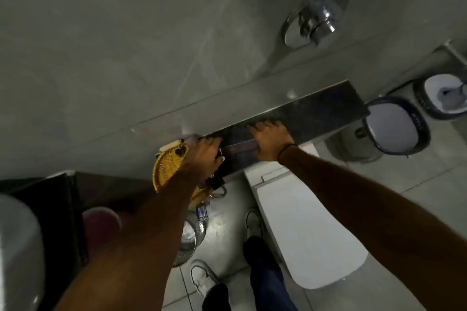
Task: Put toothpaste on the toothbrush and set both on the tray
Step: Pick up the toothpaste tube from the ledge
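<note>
2 hands on shelf; toothpaste between left hand, right hand.

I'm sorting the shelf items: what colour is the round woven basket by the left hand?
Yellow, with a dark spot; the basket shows in the head view.

A shelf runs along the wall, and both hands rest on it — the left hand at its left end, the right hand near the middle. Just left of the left hand a tray stands beside the shelf end. Above the shelf, to the right, a flush button sits on the wall. Below the shelf is the toilet. Right of the shelf, on the floor, stands a bin — behind it a brush holder. A sink is at the far left.
</note>
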The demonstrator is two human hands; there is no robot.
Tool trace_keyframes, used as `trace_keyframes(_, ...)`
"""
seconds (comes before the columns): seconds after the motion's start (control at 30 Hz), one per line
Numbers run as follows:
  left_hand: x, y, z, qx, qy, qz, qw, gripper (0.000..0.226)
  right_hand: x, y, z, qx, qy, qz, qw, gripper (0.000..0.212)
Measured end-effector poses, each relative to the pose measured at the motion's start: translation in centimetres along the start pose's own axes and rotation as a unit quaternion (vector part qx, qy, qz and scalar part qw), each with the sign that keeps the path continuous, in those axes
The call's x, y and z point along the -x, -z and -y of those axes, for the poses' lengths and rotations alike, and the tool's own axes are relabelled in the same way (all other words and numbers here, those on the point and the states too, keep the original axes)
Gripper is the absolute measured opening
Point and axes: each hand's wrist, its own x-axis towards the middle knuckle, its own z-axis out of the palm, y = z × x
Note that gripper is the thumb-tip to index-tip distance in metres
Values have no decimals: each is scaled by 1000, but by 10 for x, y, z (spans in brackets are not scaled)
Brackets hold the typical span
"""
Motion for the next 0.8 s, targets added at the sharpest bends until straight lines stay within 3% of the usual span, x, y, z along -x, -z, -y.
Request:
trace_keyframes(0.13, -45, -60, 2, 22, 26, 65, 997, 66, -41, -62, -20, 5, 14, 66, 998, 75)
trace_keyframes(0.27, -72, -122, 8, -8, 23, 116, 993, 61, -66, -136, -18, -13, 41, 119, 992, 43)
trace_keyframes(0.33, -80, -144, 12, -7, 28, 122, 992, 53, -70, -159, -16, -30, 45, 129, 990, 38)
trace_keyframes(0.47, -101, -170, 11, 149, 98, 77, 981, 37, -72, -188, -32, -82, 39, 101, 991, 41)
trace_keyframes(0.53, -99, -179, 9, 294, 157, 63, 941, 33, -64, -197, -39, -106, 32, 89, 990, 43)
trace_keyframes(0.63, -74, -187, 8, 497, 246, 49, 830, 33, -47, -204, -40, -134, 35, 92, 986, 46)
trace_keyframes(0.73, -47, -175, 6, 571, 273, 11, 774, 33, -35, -191, -35, -215, -41, 78, 973, 60)
trace_keyframes(0.8, -34, -159, 2, 605, 296, -14, 739, 34, -27, -175, -31, -324, -142, 52, 934, 79)
